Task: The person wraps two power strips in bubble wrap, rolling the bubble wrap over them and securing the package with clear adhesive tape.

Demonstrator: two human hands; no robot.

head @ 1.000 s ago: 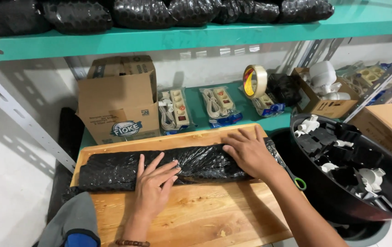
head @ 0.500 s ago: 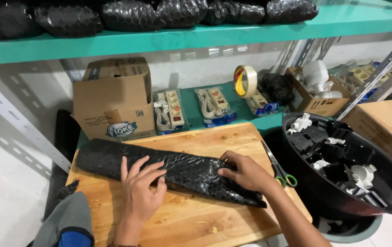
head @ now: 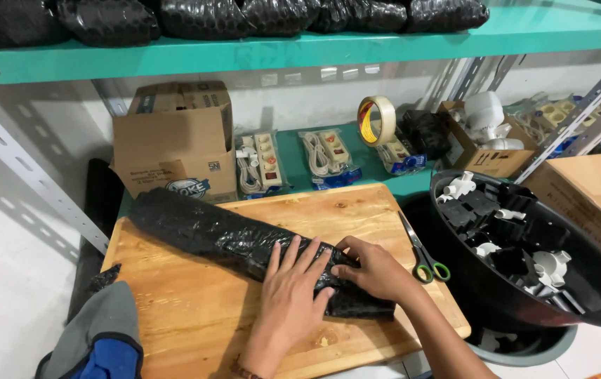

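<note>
A long bundle wrapped in black bubble wrap [head: 202,228] lies slanted across a wooden board [head: 357,210], its far end at the upper left. My left hand [head: 292,288] lies flat on the near end of the bundle, fingers spread. My right hand [head: 376,270] presses on the same end from the right, fingers curled onto the wrap. A grey and blue sleeve [head: 97,337] shows at the lower left.
Green-handled scissors [head: 423,256] lie at the board's right edge. A black tub [head: 595,281] of black and white plastic parts stands to the right. Behind the board are a cardboard box [head: 174,140], packed power strips [head: 262,161] and a roll of tape [head: 376,119]. Black wrapped bundles [head: 244,14] fill the teal shelf above.
The bundle has turned from lying level along the board's back to slanting toward me. Both hands have moved together onto its near right end.
</note>
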